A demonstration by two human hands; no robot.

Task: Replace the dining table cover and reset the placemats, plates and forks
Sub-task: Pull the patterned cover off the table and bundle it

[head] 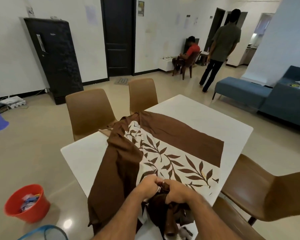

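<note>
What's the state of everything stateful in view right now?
table cover: partly spread, bunched at near edge
left hand: grips the bunched cover
right hand: grips the bunched cover
table: white top mostly bare
red bucket: upright on floor, holding items
black door: closed

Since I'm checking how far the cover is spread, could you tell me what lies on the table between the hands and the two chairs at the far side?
In the head view, only the brown leaf-patterned cover lies there, rumpled, gripped by the left hand and right hand.
</note>
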